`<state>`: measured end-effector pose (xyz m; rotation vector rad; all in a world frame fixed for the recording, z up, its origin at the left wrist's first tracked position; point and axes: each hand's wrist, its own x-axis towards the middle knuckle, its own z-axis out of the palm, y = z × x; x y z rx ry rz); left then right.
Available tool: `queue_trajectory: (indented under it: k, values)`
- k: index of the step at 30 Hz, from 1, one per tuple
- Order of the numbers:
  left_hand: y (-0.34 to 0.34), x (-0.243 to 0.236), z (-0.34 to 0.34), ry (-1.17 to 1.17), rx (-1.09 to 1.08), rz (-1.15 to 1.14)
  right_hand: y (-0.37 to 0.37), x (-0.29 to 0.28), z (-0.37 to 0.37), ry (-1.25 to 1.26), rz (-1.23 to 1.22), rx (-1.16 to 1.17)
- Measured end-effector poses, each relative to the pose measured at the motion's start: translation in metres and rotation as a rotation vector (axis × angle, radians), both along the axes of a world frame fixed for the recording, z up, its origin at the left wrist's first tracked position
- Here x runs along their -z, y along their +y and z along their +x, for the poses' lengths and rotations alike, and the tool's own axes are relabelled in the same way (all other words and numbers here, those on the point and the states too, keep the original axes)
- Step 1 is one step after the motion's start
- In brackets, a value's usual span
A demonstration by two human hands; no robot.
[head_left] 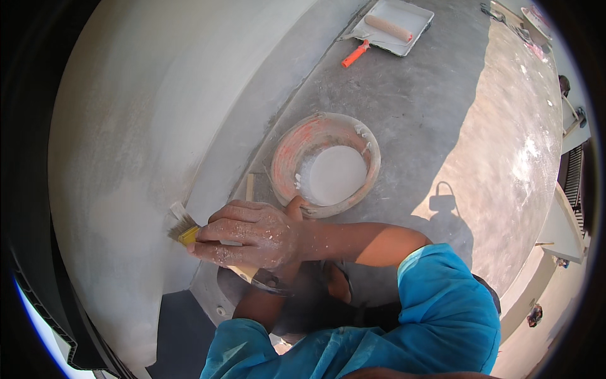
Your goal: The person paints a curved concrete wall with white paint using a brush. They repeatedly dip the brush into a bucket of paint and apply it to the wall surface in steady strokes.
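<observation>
My right hand (252,235), spotted with white paint, is closed round a paintbrush. The brush's yellow ferrule (188,236) and pale-tipped bristles (182,218) meet the lower part of the whitish wall (120,189). Its pale handle (245,272) shows below the fingers. My left arm passes under the right one, and part of my left hand (295,208) shows at the near rim of a round bucket (285,158). That hand grips the rim; most of its fingers are hidden. White paint (338,175) lies in the bucket, and its inner wall is smeared reddish and white.
A white paint tray (421,14) with an orange-handled roller (388,28) rests on the grey floor (404,114) farther off. A ledge (243,107) runs along the wall's foot. Sunlight falls on the floor at right. A dark panel (183,335) stands at lower left.
</observation>
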<state>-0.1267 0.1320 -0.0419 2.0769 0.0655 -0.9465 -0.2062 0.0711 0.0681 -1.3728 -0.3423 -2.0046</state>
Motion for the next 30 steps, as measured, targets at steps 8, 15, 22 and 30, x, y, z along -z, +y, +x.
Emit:
queue_trajectory:
  k: [8, 15, 22, 30]
  values:
    - [0.019, 0.006, -0.003, 0.113, -0.253, -0.45, -0.218, 0.03, -0.032, -0.065, 0.584, 0.279]
    - [0.014, 0.003, -0.01, 0.046, -0.264, -0.441, -0.141, 0.014, -0.024, 0.023, 0.483, 0.407]
    - [0.007, 0.004, -0.015, 0.045, -0.287, -0.475, -0.094, 0.004, -0.033, 0.127, 0.27, 0.057]
    - [0.02, 0.021, 0.004, 0.123, -0.253, -0.485, -0.258, -0.012, -0.077, -0.064, 0.542, 0.82]
